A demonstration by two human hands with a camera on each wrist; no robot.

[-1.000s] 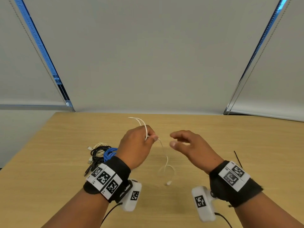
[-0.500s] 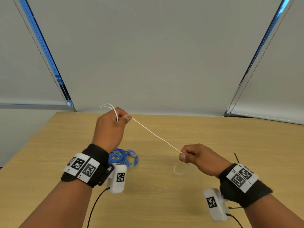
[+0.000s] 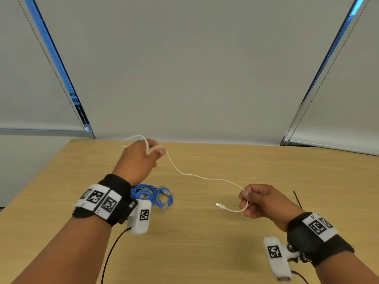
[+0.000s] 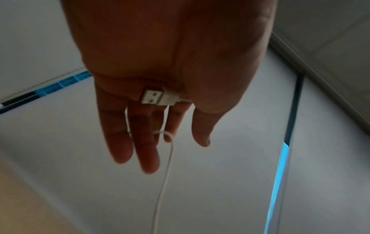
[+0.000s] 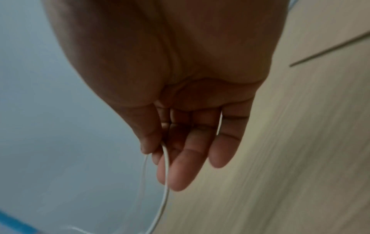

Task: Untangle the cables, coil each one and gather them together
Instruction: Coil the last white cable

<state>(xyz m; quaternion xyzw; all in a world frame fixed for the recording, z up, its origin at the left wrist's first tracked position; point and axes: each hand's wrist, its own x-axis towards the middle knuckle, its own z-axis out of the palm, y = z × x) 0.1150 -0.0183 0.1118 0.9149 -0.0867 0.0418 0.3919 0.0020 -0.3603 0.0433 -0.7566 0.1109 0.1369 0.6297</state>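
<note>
The left hand [image 3: 137,159] is holding the white cable [image 3: 196,175] up above the far side of the wooden table [image 3: 205,242], with the flat metal USB plug [image 4: 155,97] tucked against the palm and the cord threading out between the fingers, a loop rising over the knuckles. The right hand [image 3: 261,200] is pinching the same cable between thumb and fingertips near its other end, nearer than the left hand and off to the right of it, so the small connector [image 3: 220,205] is dangling just above the table (its tip looks metallic, though it is too small to tell the type). Between the two hands the cord is sagging in a soft curve, clear of the table. To coil it well, I judge the right hand should be feeding slack toward the left in even loops, letting the thin cord roll between the fingertips so no twist builds up, while the left is keeping each turn pinned. The cable is looking slim, smooth and springy. Just below the left wrist, the blue cable [image 3: 152,196] is lying on the table already coiled in round loops, and a thin black strip [image 3: 297,198] is lying beyond the right wrist.
</note>
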